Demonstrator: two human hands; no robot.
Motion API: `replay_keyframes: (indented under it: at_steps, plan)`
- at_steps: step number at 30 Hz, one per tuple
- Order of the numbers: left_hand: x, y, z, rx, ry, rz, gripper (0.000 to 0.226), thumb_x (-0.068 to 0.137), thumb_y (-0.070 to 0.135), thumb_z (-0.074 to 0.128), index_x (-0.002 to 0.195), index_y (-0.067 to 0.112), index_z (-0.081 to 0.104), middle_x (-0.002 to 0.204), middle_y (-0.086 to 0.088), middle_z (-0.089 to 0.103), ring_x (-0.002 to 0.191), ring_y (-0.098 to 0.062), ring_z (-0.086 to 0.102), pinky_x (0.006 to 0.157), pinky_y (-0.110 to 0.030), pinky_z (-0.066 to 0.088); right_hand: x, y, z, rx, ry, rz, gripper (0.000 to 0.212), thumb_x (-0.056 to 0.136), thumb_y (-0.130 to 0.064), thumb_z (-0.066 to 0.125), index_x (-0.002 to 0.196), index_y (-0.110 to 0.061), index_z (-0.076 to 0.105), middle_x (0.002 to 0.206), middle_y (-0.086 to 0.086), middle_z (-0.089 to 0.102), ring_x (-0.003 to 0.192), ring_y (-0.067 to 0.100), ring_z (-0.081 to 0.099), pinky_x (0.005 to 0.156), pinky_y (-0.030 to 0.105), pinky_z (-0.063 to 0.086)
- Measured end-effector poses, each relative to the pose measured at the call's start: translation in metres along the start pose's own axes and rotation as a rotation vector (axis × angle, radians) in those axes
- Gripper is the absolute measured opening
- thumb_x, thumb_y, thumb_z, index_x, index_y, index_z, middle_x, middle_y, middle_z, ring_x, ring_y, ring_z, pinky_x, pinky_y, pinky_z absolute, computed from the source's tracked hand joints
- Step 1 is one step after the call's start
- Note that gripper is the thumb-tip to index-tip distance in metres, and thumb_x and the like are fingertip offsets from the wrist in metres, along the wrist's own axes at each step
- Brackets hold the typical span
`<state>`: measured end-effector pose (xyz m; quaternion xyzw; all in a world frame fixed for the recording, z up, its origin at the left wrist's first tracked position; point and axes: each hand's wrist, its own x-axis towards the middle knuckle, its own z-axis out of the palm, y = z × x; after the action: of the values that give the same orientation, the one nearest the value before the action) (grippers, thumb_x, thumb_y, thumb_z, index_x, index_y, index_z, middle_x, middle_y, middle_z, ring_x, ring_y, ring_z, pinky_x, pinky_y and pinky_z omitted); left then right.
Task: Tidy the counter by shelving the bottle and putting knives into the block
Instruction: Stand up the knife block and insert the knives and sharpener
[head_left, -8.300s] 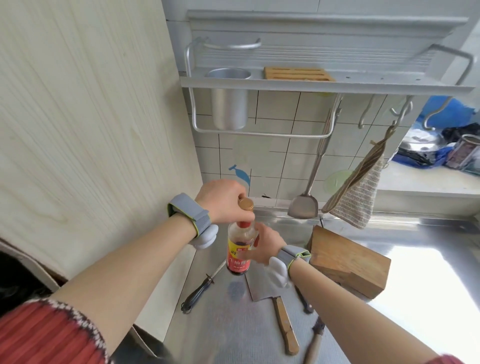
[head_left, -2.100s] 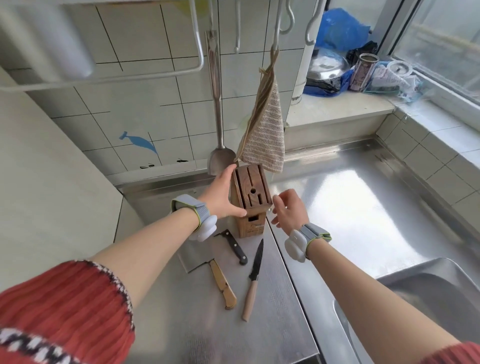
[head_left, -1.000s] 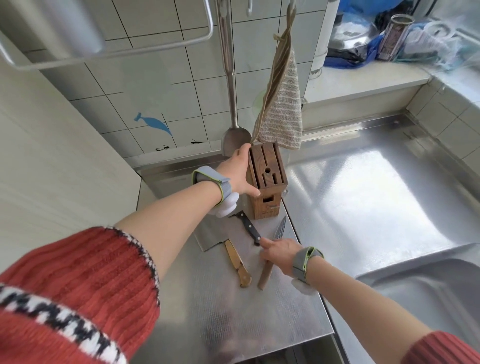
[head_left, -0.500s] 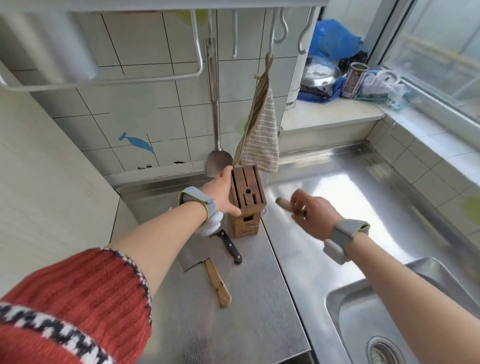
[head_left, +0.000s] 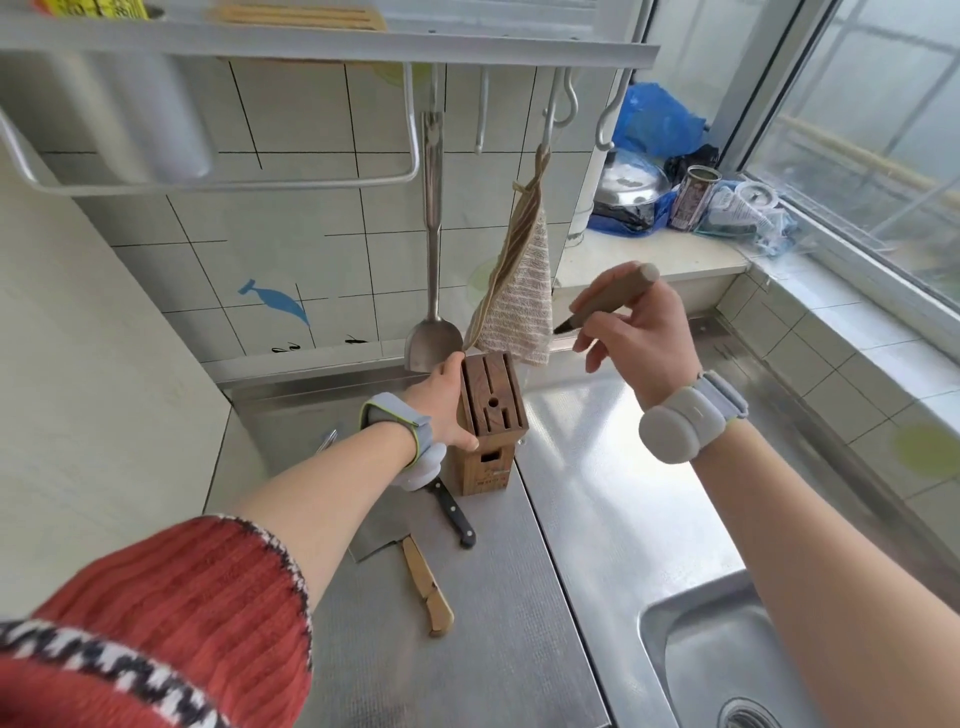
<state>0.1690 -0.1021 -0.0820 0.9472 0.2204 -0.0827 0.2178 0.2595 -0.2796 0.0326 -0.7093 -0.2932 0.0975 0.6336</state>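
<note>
A wooden knife block (head_left: 491, 410) stands upright on the steel counter, its slotted top facing me. My left hand (head_left: 441, 402) grips its left side. My right hand (head_left: 636, 325) is raised above and to the right of the block, shut on a wooden-handled knife (head_left: 610, 299); the blade is almost wholly hidden, only a dark tip showing toward the block. A cleaver with a wooden handle (head_left: 426, 584) and a black-handled knife (head_left: 454, 514) lie on the counter in front of the block. The bottle's yellow label (head_left: 96, 8) shows on the shelf at top left.
A metal spatula (head_left: 434, 332) and a striped cloth (head_left: 517, 301) hang from hooks just behind the block. A wall shelf (head_left: 332, 49) with a rail runs overhead. The sink (head_left: 727, 665) is at lower right. Pots and bags crowd the window ledge (head_left: 665, 254).
My right hand took the wooden-handled knife off the counter, lifted it and turned it, so it now sits higher above the block. My left hand has stayed on the block.
</note>
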Motion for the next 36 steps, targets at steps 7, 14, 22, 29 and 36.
replay_keyframes:
  at_steps: [7,14,22,29,36]
  plan:
    - [0.000,0.000,0.000,0.020,0.005,-0.002,0.117,0.067,0.035,0.082,0.148,0.012,0.001,0.147,-0.020,0.034,0.111,-0.040,0.057,0.081,-0.043,0.051,-0.005,0.013,0.016,-0.068,-0.089,0.014,0.029,0.076,0.013,0.051,0.081,-0.013,0.039,0.076,0.019,0.067,0.050,0.002,0.057,0.048,0.016,0.041]
    - [-0.001,0.000,-0.001,0.022,0.002,-0.010,0.116,0.069,0.035,0.081,0.148,0.012,0.000,0.150,-0.018,0.032,0.110,-0.039,0.058,0.073,-0.038,0.047,0.000,0.030,0.027,-0.120,-0.131,0.021,0.028,0.074,0.010,0.050,0.081,-0.014,0.037,0.075,0.014,0.068,0.049,-0.001,0.055,0.049,0.015,0.039]
    - [0.000,-0.002,0.002,-0.020,0.019,0.014,0.114,0.068,0.034,0.081,0.148,0.011,0.003,0.145,-0.019,0.036,0.107,-0.039,0.058,0.071,-0.036,0.044,-0.002,0.035,0.042,-0.277,-0.190,-0.125,0.021,0.069,-0.028,0.053,0.083,-0.020,0.039,0.082,0.022,0.065,0.076,0.038,0.063,0.071,0.051,0.053]
    - [0.001,-0.003,0.002,-0.079,0.036,0.018,0.111,0.063,0.030,0.083,0.145,0.012,0.010,0.135,-0.018,0.044,0.105,-0.035,0.056,0.070,-0.032,0.039,-0.006,0.046,0.059,-0.584,-0.327,-0.223,0.024,0.079,-0.006,0.063,0.086,-0.015,0.041,0.076,0.006,0.060,0.059,0.022,0.057,0.063,0.041,0.050]
    - [-0.004,-0.004,-0.001,-0.052,0.050,-0.031,0.109,0.061,0.032,0.084,0.143,0.015,0.015,0.128,-0.014,0.049,0.101,-0.033,0.059,0.066,-0.032,0.042,-0.014,0.070,0.059,-0.623,-0.395,-0.078,0.019,0.074,-0.008,0.068,0.092,-0.007,0.062,0.084,0.009,0.071,0.071,0.025,0.068,0.073,0.042,0.055]
